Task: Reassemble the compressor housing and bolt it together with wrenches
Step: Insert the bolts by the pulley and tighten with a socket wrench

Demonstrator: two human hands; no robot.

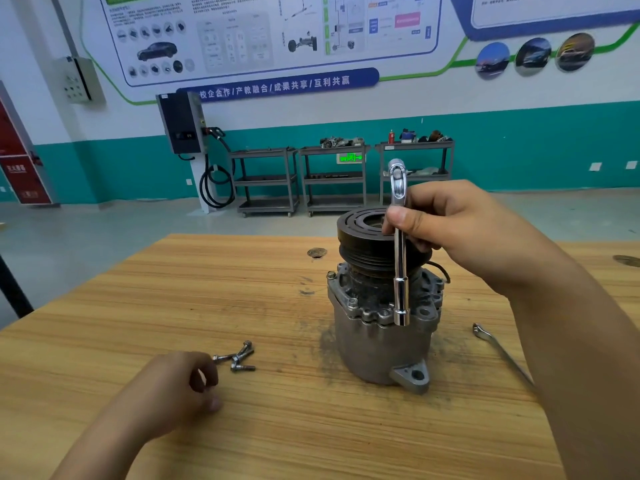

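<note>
My right hand (460, 230) was closed around the upper shaft of the socket wrench (400, 258), thumb across the front and fingers wrapped behind. The tool stood nearly upright. Its socket end was seated at the rim of the compressor's flange, on the side facing me.

The compressor (377, 341) stood on end near the middle of the wooden table (277, 427), black pulley (367, 237) uppermost, with a mounting ear projecting toward me at its base. Two bolt heads (353, 303) were visible in the flange on its left side.

My left hand (176, 386) rested on the table with fingers curled inward, thumb close to the fingertips. I could not tell whether it pinched anything. Three loose bolts (237, 360) lay in a small cluster just beyond its knuckles, between that hand and the compressor.

An open-end wrench (498, 351) lay flat to the right of the compressor, its handle passing under my right forearm.

The table's far edge ran just behind the pulley, and its left edge slanted well clear of my left hand. Bare tabletop lay in front of the compressor.
</note>
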